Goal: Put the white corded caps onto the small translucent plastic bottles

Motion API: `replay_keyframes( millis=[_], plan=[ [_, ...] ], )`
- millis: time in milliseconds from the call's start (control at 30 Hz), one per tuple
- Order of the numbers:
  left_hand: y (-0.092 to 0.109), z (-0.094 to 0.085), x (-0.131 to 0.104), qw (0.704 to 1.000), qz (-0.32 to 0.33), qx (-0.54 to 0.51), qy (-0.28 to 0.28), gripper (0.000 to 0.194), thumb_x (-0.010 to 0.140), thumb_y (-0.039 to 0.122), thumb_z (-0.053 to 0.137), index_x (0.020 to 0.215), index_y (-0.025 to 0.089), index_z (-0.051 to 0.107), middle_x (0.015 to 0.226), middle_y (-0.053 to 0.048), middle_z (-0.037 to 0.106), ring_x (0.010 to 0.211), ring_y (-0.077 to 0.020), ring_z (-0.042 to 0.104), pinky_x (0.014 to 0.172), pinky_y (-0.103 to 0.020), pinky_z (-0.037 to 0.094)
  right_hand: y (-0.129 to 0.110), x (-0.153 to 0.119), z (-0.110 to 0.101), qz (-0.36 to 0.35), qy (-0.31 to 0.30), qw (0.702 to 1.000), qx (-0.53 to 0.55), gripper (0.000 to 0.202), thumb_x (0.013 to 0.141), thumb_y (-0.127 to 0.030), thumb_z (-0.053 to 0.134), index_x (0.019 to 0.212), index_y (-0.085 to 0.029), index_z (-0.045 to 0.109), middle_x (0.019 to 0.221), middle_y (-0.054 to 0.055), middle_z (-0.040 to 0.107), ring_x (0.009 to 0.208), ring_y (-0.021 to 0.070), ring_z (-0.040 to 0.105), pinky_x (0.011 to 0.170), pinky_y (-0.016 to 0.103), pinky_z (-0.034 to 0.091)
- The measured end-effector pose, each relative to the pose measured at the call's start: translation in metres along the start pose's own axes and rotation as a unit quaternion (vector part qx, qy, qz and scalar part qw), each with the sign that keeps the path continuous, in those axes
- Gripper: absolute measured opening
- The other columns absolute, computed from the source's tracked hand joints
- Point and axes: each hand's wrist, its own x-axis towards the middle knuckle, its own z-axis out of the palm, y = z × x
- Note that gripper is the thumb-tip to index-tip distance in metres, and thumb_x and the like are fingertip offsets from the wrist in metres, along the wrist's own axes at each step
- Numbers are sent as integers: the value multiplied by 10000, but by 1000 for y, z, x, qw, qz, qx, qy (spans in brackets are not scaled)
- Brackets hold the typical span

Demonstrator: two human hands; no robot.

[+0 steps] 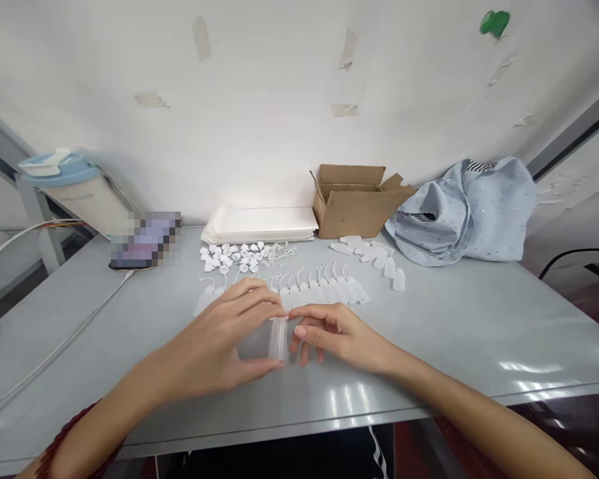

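Between the thumb and fingertips of my left hand (242, 332) stands a small clear plastic tube (278, 339), gripped at its top and bottom ends. My right hand (334, 334) is just to the right of the tube, its index fingertip meeting my left fingertips at the tube's top. The right thumb and fingers are apart, with nothing visible between them. Behind the hands lies a row of frosted white pieces (324, 291) with thin curled stems. Farther back is a cluster of small white caps (237, 254), beside some thin white strings (282, 251).
Loose frosted pieces (374, 253) lie back right, before an open cardboard box (352, 213). A stack of white sheets (264, 223) and a blue fabric bag (464, 216) stand along the wall. On the left are a phone (147, 241) with its cable and a blue-lidded cup (80, 193).
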Motion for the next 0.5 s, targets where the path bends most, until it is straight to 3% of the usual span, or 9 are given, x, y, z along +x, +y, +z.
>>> replay_keyframes(
  millis=[233,500],
  plan=[
    [-5,9,-49,991,-98,-40,-84,397,797,304,654,1169,270,519,1213,-23,559,1179,-220,423,959,-353,460,2,2,-1,11,20,999,-26,270,890,-366,545,979,-145,672,794,49,685,603,104,615,526,210,422],
    [-16,19,-65,991,-119,24,-55,345,808,332,633,1132,243,553,1181,-45,583,1187,-255,427,944,-377,468,4,7,-5,10,57,998,-25,280,879,-390,552,892,-135,666,735,35,670,555,92,576,517,220,396]
  ],
)
